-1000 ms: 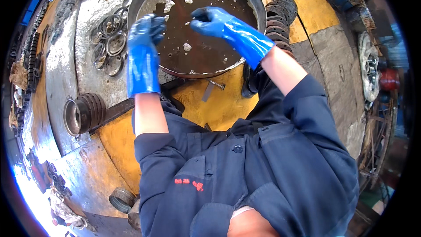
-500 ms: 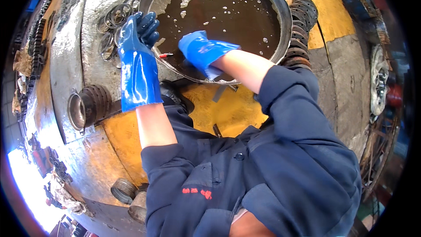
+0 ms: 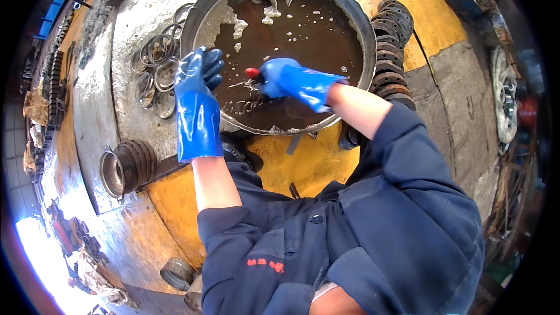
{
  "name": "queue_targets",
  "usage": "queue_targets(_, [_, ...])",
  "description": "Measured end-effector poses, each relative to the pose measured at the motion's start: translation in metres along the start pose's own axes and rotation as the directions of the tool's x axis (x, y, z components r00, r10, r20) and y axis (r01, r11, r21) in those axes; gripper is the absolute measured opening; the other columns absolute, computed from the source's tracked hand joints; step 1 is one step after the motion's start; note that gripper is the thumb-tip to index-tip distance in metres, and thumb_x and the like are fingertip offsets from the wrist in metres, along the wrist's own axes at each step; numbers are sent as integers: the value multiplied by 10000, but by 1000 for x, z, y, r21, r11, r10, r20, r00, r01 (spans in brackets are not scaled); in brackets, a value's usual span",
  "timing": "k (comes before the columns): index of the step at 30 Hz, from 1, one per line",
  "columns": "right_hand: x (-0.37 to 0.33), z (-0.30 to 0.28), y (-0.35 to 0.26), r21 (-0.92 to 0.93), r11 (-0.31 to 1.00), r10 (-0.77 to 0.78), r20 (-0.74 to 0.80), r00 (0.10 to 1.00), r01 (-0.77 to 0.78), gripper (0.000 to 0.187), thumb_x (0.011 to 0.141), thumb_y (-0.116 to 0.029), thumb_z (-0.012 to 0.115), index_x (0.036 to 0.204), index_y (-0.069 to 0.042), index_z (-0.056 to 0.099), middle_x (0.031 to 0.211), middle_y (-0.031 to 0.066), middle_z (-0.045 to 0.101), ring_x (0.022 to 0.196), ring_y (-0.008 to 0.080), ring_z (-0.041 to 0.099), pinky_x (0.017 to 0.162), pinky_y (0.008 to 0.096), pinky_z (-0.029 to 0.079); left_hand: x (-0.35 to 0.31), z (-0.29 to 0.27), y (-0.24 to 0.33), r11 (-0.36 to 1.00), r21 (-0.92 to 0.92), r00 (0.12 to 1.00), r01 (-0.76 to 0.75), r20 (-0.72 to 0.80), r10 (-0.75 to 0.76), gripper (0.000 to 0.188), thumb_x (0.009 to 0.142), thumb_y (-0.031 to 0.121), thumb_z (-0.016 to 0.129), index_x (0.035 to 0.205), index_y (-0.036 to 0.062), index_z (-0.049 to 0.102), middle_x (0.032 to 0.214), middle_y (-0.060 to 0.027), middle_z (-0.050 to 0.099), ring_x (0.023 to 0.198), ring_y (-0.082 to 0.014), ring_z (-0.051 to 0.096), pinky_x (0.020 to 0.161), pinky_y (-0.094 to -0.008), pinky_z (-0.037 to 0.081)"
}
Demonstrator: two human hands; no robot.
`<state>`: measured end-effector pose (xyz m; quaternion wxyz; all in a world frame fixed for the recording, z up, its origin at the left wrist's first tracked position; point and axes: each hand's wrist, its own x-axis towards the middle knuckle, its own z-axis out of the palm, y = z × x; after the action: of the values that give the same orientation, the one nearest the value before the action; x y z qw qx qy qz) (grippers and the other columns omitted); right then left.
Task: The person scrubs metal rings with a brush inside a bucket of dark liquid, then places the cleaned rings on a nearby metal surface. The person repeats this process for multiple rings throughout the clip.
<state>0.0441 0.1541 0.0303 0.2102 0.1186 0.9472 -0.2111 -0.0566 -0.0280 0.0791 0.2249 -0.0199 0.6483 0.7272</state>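
A large round tub (image 3: 368, 41) of dark brown liquid with foam flecks stands in front of me. My right hand (image 3: 279, 77), in a blue rubber glove, is over the liquid near the tub's near side. Its fingers close round a tool with a red end (image 3: 252, 73); the glove hides the rest, so its kind is unclear. The liquid is stirred up just below this hand. In a matching glove, my left hand (image 3: 199, 73) is at the tub's left rim, fingers apart and slightly bent, with nothing visible in them.
Several metal rings (image 3: 156, 52) lie left of the tub. Ribbed round parts (image 3: 125, 166) stand nearer on the left. A row of dark discs (image 3: 389, 61) lines the tub's right side. More cylindrical parts (image 3: 177, 273) sit at lower left, on metal floor plates (image 3: 303, 163).
My right hand has moved away from me and slightly right over the liquid, with the red-ended tool now beside its fingers. My left hand has shifted slightly right and nearer.
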Motion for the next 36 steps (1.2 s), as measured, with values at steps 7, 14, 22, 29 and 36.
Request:
queue_targets(7, [-91,-16,91,357,932,165,-261,951,-63,335,911,-422,692,1084,-153,790,989,137,785,972,348,751,888,433,590,6,38,-93,811,551,968,-197,238,73,861,806,297,941,1494,-16,528,1383,-229,642,1247,-290,649,1077,-412,515])
queue_targets(14, [-81,-46,123,476,878,250,-366,896,-50,313,916,-411,696,985,-116,774,870,162,756,868,379,741,784,431,576,74,21,-105,448,865,972,-227,229,51,1087,712,514,950,1508,-75,501,1421,-276,641,1322,-375,633,1113,-444,507])
queue_targets(22, [-93,-80,140,511,854,318,-365,875,-97,343,946,-425,689,1037,-105,771,989,164,768,951,381,734,865,440,580,220,-35,-138,314,927,978,-203,178,108,705,830,237,883,1408,-44,594,1314,-193,696,1101,-281,705,923,-416,593])
queue_targets(29, [-86,-71,151,488,862,345,-366,864,-137,322,953,-423,680,1019,-121,767,966,135,765,929,372,730,852,442,583,223,17,-150,322,932,943,-169,247,-221,673,782,266,826,1355,-37,648,1304,-287,699,1181,-424,698,991,-473,555])
queue_targets(36, [-77,-71,137,467,875,311,-342,887,-126,317,953,-434,666,1044,-151,776,975,114,778,943,355,742,852,440,592,187,36,-114,72,946,930,-315,323,-173,653,776,258,823,1352,-1,656,1304,-287,697,1200,-441,685,1022,-473,546])
